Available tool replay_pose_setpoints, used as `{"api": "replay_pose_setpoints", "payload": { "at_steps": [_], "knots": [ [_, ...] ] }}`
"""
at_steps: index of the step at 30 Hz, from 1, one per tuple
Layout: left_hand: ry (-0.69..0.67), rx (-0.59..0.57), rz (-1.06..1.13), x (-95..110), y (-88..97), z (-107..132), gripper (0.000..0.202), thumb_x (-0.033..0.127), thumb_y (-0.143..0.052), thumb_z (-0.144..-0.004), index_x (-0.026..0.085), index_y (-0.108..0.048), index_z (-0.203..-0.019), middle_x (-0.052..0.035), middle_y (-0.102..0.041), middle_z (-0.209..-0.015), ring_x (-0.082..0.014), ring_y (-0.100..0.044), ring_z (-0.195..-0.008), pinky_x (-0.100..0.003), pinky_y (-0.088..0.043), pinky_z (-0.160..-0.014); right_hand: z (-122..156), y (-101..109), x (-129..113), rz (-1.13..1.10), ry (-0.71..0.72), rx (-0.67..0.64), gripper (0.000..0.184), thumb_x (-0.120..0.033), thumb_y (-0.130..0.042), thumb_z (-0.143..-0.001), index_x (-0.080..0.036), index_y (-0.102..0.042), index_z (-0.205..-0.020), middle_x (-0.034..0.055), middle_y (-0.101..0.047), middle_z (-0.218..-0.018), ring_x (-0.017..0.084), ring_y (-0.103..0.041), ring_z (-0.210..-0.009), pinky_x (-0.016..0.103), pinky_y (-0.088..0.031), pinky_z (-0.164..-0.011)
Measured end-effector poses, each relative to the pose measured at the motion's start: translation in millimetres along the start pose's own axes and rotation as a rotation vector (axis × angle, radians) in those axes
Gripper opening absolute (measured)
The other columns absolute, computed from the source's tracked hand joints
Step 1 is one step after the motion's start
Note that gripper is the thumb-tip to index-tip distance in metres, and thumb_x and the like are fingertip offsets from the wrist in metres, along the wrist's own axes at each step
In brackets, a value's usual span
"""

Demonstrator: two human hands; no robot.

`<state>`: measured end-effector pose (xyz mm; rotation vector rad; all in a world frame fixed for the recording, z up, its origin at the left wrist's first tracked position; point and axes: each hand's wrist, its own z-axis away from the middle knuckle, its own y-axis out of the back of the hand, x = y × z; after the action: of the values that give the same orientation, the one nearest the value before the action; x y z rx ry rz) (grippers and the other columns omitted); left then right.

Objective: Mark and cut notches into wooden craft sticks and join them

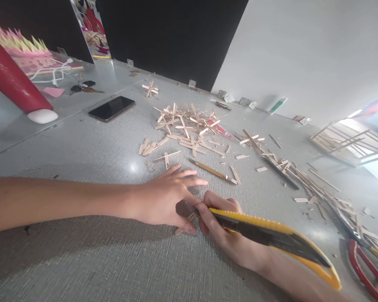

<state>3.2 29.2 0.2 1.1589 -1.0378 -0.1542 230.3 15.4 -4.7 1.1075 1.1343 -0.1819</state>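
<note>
My right hand (223,218) is closed around a yellow and black utility knife (271,235), its handle slanting back toward the lower right; its blade is hidden behind the fingers. Beside it, my left hand (173,195) pins a small wooden craft stick (179,230) to the grey table between thumb and forefinger, the other fingers spread. The two hands touch near the stick. Just beyond the fingers lie a thin brown craft knife (214,171) and a short wooden piece (234,174).
A heap of crossed craft sticks (189,121) spreads ahead. To the right lie wood strips (318,188), red-handled scissors (359,260) and a stick frame (353,142). Leftward are a phone (112,109), a red cylinder (15,71) and keys (85,88).
</note>
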Motion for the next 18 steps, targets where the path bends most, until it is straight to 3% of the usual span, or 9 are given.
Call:
{"api": "replay_pose_setpoints", "payload": {
  "at_steps": [4, 10, 18],
  "knots": [
    [0.020, -0.004, 0.014, 3, 1.2, 1, 0.030, 0.052, -0.080, -0.088, 0.041, -0.077, -0.117, 0.0006, -0.034, -0.169, -0.0356, -0.020, -0.158, -0.067, -0.006, -0.124, 0, -2, 2, -0.007, 0.041, -0.018, 0.037, -0.036, -0.044, -0.108, -0.027, -0.040, -0.073, -0.0078, -0.044, -0.053, 0.013, -0.041, -0.044, 0.031, -0.033, -0.049],
    [0.107, -0.009, 0.038, 11, 3.1, -1, 0.024, 0.041, -0.083, -0.088, 0.043, -0.079, -0.112, 0.0015, -0.031, -0.170, -0.0367, -0.022, -0.158, -0.068, -0.009, -0.124, -3, 1, -3, 0.107, 0.064, -0.020, 0.037, -0.035, -0.039, -0.108, -0.025, -0.042, -0.073, -0.0075, -0.055, -0.055, 0.011, -0.049, -0.046, 0.032, -0.039, -0.061],
    [0.093, 0.001, 0.044, 10, 1.7, 1, 0.028, 0.037, -0.085, -0.086, 0.044, -0.078, -0.112, 0.0024, -0.031, -0.170, -0.0375, -0.022, -0.158, -0.071, -0.008, -0.123, 0, 0, -5, 0.141, 0.054, -0.018, 0.038, -0.037, -0.034, -0.108, -0.025, -0.043, -0.073, -0.0058, -0.060, -0.059, 0.014, -0.053, -0.049, 0.039, -0.043, -0.075]
  ]
}}
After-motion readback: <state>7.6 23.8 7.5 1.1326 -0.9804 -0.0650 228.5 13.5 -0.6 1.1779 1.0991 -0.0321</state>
